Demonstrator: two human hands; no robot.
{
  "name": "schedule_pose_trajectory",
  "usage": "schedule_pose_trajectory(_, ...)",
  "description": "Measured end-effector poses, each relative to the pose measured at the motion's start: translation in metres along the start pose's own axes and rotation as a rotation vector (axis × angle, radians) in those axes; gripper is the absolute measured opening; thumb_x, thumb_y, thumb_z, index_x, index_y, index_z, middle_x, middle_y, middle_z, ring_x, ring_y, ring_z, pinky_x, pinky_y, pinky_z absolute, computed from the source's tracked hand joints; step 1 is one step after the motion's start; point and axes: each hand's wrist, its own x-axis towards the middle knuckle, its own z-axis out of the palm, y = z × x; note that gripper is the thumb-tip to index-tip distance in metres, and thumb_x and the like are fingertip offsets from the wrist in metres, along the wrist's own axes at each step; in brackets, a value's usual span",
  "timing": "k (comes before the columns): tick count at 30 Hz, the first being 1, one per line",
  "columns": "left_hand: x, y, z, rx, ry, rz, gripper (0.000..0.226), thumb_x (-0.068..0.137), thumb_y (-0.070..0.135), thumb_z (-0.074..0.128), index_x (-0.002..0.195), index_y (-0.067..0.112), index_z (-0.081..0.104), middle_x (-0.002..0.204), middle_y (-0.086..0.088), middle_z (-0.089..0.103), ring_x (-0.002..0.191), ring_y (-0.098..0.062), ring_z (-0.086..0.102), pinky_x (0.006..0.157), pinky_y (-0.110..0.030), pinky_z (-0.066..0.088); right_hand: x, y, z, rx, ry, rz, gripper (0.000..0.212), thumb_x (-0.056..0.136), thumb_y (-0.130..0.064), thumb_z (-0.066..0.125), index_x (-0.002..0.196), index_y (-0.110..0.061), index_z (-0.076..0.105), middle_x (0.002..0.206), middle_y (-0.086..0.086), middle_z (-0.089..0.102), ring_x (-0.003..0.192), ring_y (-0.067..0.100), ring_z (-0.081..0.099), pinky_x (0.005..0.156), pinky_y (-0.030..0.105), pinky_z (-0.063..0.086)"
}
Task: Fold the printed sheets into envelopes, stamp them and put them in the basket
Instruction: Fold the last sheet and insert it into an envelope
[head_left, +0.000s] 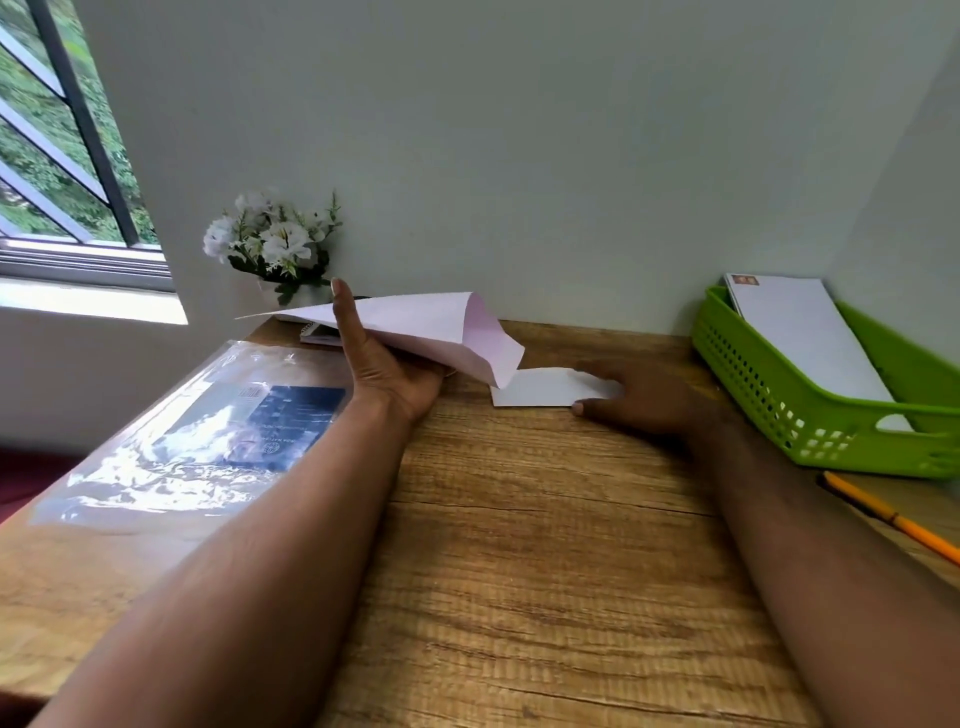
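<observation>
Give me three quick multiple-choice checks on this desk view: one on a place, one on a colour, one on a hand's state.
1. Where is the basket?
A. right side of the desk
B. under the window
C. on the floor

2. What colour is the basket?
A. blue
B. green
C. red

3. What is the left hand doing?
A. resting empty
B. holding a pencil
C. holding up a sheet

Answers: 1 A, it sits at the desk's right edge, an envelope inside; 2 B, its perforated walls are bright green; 3 C, the sheet is raised off the desk in that hand.
</observation>
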Motion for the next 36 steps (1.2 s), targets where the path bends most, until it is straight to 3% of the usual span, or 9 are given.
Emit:
schedule_pose_trajectory(3,0.002,-0.001,-0.002,0.019,0.023,0.003,0.079,0.071,0.070,0.063,0.130,0.019,0.053,0.114,-0.014,0.065,0.113,-0.036,0.060,0.093,-0.061,0.046,0.002,0.005,-0.004,-0.083,-0.017,0.053,0.077,0.073,-0.071,0.060,0.138,-0.033,0.047,0.141,-0.005,0.050,0.126,0.018,0.047,0.105,0.036,0.038)
schedule_pose_trajectory(9,0.005,-0.002,-0.005,0.013,-0.044,0.003,0.076,0.072,0.071,0.061,0.127,0.017,0.056,0.121,-0.016,0.062,0.121,-0.038,0.055,0.099,-0.063,0.039,0.003,-0.015,-0.009,-0.417,0.104,-0.051,0.066,0.080,-0.073,0.049,0.135,-0.035,0.049,0.128,-0.010,0.061,0.118,0.015,0.055,0.104,0.037,0.036)
schedule_pose_trajectory(15,0.007,-0.001,-0.006,0.018,-0.077,0.007,0.083,0.070,0.071,0.063,0.133,0.018,0.052,0.121,-0.015,0.060,0.123,-0.038,0.053,0.100,-0.063,0.039,0.009,-0.008,0.006,-0.146,0.024,0.037,0.084,0.068,-0.082,0.053,0.140,-0.038,0.040,0.142,-0.008,0.049,0.130,0.019,0.044,0.108,0.048,0.034)
schedule_pose_trajectory(20,0.009,-0.002,-0.007,0.029,-0.101,-0.002,0.079,0.069,0.072,0.063,0.126,0.019,0.055,0.123,-0.015,0.059,0.125,-0.039,0.051,0.101,-0.063,0.037,0.018,-0.008,0.000,-0.029,-0.022,0.105,0.081,0.047,-0.085,0.063,0.114,-0.040,0.057,0.119,-0.011,0.059,0.109,0.015,0.053,0.097,0.046,0.042)
schedule_pose_trajectory(22,0.009,-0.002,-0.007,0.038,-0.091,0.005,0.076,0.070,0.072,0.061,0.124,0.019,0.056,0.118,-0.014,0.061,0.125,-0.038,0.052,0.100,-0.062,0.038,0.014,-0.009,0.000,0.075,-0.007,0.105,0.070,0.049,-0.077,0.072,0.103,-0.034,0.060,0.110,-0.012,0.060,0.100,0.011,0.054,0.089,0.038,0.045)
schedule_pose_trajectory(25,0.010,-0.002,-0.008,0.045,-0.080,0.005,0.077,0.070,0.072,0.061,0.125,0.019,0.055,0.115,-0.014,0.062,0.122,-0.038,0.054,0.099,-0.062,0.039,0.008,-0.010,0.002,0.359,0.119,0.069,0.046,0.068,-0.041,0.082,0.101,-0.020,0.058,0.093,-0.008,0.059,0.083,0.010,0.054,0.062,0.027,0.040)
schedule_pose_trajectory(28,0.010,-0.002,-0.008,0.041,-0.076,0.016,0.078,0.072,0.071,0.060,0.129,0.019,0.054,0.116,-0.014,0.063,0.118,-0.038,0.057,0.097,-0.062,0.041,0.008,-0.013,-0.001,0.743,0.200,0.089,0.043,0.072,-0.020,0.082,0.107,-0.019,0.057,0.091,0.000,0.065,0.076,0.017,0.063,0.058,0.027,0.047)
schedule_pose_trajectory(32,0.009,-0.001,-0.008,0.033,-0.050,0.038,0.077,0.074,0.070,0.059,0.131,0.019,0.053,0.112,-0.014,0.065,0.112,-0.036,0.060,0.094,-0.061,0.044,0.006,-0.014,-0.010,1.336,0.134,0.127,0.043,0.080,-0.010,0.072,0.120,-0.022,0.060,0.105,0.014,0.071,0.083,0.031,0.070,0.066,0.044,0.057)
schedule_pose_trajectory(36,0.011,0.000,-0.009,0.021,-0.037,0.033,0.085,0.071,0.071,0.063,0.136,0.019,0.050,0.118,-0.015,0.063,0.117,-0.038,0.058,0.096,-0.063,0.042,0.001,-0.018,-0.019,1.373,-0.044,0.019,0.047,0.084,-0.008,0.061,0.130,-0.020,0.057,0.101,0.004,0.069,0.060,0.014,0.067,0.048,0.022,0.052)
